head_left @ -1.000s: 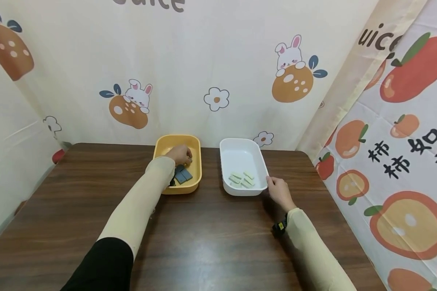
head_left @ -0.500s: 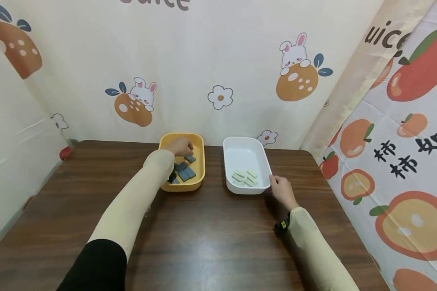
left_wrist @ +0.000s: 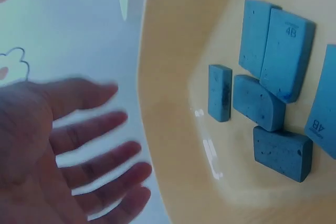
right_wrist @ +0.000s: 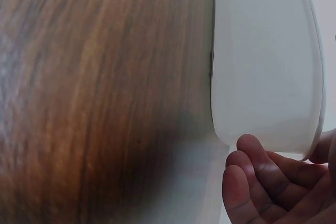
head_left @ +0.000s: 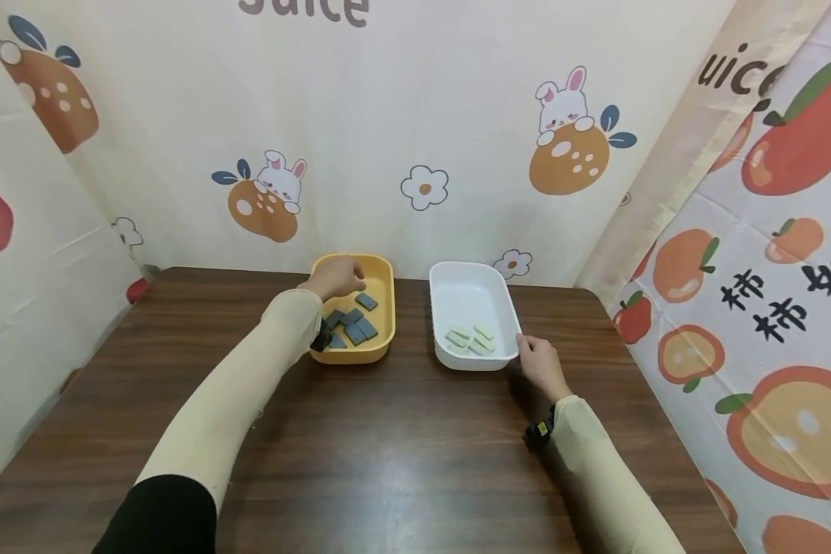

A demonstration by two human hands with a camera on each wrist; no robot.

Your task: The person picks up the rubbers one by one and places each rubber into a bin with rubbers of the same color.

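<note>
In the head view my left hand [head_left: 337,278] is over the far left part of a yellow plastic bin [head_left: 386,323]. Its fingers are spread and hold nothing in the left wrist view. Several blue-grey erasers lie on the bin floor, one eraser [left_wrist: 287,56] marked 4B; a single eraser [head_left: 366,301] sits apart, closest to my left fingers. My right hand [head_left: 540,365] grips the near right corner of a white bin [head_left: 467,292]. There the thumb is at the rim and the curled fingers [right_wrist: 247,177] are against the outer wall. Several pale green blocks [head_left: 472,338] lie inside.
Both bins stand side by side near the back edge of a dark wood table [head_left: 388,462], with a narrow gap between them. A printed cloth [head_left: 360,100] hangs right behind, and another cloth [head_left: 769,308] borders the right side.
My left hand has drawn up and leftward from the middle of the yellow bin, uncovering the lone eraser beneath its fingers. My right hand keeps its grip. The head view has shifted slightly.
</note>
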